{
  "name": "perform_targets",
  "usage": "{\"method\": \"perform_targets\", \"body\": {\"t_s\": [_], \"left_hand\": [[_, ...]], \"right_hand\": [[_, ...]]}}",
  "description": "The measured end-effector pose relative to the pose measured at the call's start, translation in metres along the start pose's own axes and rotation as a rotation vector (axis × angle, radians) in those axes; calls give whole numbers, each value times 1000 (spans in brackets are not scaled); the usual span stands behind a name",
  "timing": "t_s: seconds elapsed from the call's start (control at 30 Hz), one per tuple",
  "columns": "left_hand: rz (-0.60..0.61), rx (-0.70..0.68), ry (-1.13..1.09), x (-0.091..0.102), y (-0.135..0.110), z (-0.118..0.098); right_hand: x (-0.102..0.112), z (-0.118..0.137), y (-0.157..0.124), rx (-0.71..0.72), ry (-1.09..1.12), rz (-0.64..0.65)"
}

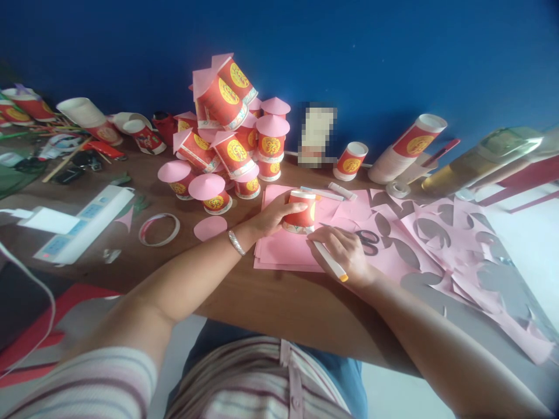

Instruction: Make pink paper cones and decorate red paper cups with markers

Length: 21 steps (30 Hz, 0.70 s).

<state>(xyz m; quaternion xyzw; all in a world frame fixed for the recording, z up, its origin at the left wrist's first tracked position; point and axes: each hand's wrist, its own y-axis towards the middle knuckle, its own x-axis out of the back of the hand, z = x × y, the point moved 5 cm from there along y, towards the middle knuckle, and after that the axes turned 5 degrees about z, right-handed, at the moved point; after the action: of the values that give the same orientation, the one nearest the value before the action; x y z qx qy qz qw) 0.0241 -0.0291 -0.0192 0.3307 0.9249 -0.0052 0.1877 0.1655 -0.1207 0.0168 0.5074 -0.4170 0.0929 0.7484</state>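
Observation:
A red paper cup point(299, 219) with a yellow emblem stands upside down on a stack of pink paper point(283, 253). My left hand point(279, 212) is wrapped round its left side, thumb across the front. Close to the cup's lower right, my right hand point(343, 253) grips a white marker point(329, 261) with a yellow end pointing towards me. The marker's tip is at the fingers, near the cup's rim; whether they touch I cannot tell. Black-handled scissors point(368, 243) lie just beyond my right hand, partly hidden. A cut pink disc point(210, 228) rests left of the stack.
Finished-looking cups with pink cone tops point(217, 192) are piled at the back. Stacked paper cups point(408, 145) and a single cup point(350, 161) stand back right. Pink offcuts point(432, 233) cover the right side. A power strip point(85, 224) and a tape roll point(159, 230) lie left.

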Motion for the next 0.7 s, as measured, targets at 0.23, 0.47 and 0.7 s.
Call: {"method": "perform_targets", "body": {"t_s": [0.23, 0.47, 0.7], "left_hand": [[15, 5, 6, 1, 1, 2], [17, 9, 2, 2, 1, 3], [27, 4, -22, 3, 2, 5]], "right_hand": [[-1, -2, -1, 1, -11, -17], [1, -3, -3, -5, -2, -29], [-1, 5, -1, 16, 26, 1]]}}
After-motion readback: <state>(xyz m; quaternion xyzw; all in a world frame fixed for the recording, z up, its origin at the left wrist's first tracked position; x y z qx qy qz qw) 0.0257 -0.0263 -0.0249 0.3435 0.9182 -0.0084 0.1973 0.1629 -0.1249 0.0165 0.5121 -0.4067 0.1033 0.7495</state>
